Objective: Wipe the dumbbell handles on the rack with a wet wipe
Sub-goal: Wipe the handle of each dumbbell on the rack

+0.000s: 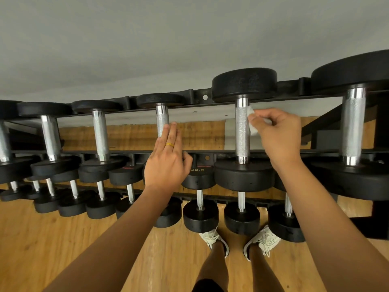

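Black dumbbells with knurled steel handles lie in a row on the top tier of a black rack (292, 84). My right hand (277, 133) pinches a white wet wipe (251, 121) against the right side of one dumbbell handle (242, 131). My left hand (168, 157), with a yellow ring on one finger, lies flat with straight fingers over the lower part of the neighbouring handle (161, 119) to the left. It holds nothing.
More dumbbells fill the top tier on both sides, with a large one (353, 127) at the far right. A lower tier (200, 199) carries smaller dumbbells. My two feet in pale sneakers (212, 239) stand on a wooden floor close to the rack. A grey wall is behind.
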### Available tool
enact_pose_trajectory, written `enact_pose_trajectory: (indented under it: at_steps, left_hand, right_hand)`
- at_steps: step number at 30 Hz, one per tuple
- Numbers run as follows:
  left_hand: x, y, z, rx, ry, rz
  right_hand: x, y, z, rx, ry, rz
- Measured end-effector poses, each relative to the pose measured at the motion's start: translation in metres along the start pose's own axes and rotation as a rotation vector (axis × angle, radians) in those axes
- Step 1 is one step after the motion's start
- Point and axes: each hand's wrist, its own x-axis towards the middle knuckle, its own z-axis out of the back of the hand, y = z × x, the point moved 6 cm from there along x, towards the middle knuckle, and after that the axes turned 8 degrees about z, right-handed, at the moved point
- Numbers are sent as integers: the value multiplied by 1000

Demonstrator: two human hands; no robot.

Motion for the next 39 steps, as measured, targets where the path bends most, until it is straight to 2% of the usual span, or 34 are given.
enact_pose_trajectory:
  at_steps: [4,9,16,23,28,35,37,39]
  left_hand:
    - [1,-1,0,8,3,8]
    - [0,0,0,10,-4,4]
    - [0,-1,2,16,-13,-2]
    - [0,0,2,3,16,11]
    - [0,-1,2,1,43,14]
    - [-1,-1,2,-5,62,19]
    - [-1,-1,2,-5,65,23]
    - [0,-1,3,2,66,26]
  right_hand:
    - [9,6,-2,-11,-10,15]
    - [-27,-8,5,-142,154,-31]
    - [-5,-5,5,-42,57,-42]
    - [-37,-12,11,-134,273,-103]
    - [-17,-2,9,-107,182,-53]
    - [-48,-12,17,-174,365,-138]
    - [-41,-10,18,-152,363,-153]
    - [-34,-6,18,-125,271,-136]
